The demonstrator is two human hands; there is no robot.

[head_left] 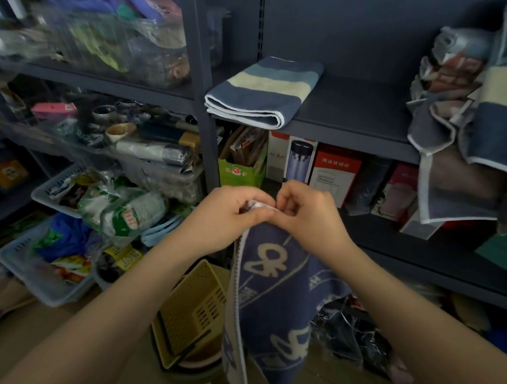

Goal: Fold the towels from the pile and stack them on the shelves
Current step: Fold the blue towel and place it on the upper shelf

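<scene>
I see the blue patterned towel hanging in front of me, its top edge pinched by my left hand and my right hand, held close together. One folded striped towel lies on the dark shelf above, and the pile of towels hangs over the shelf edge at the right.

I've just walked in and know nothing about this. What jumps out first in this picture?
Front and centre, the left hand and right hand pinch the top edge of a blue patterned towel that hangs down between the forearms. Behind them, a folded striped towel lies on the dark shelf, and a loose pile of towels spills over its right end.
</scene>
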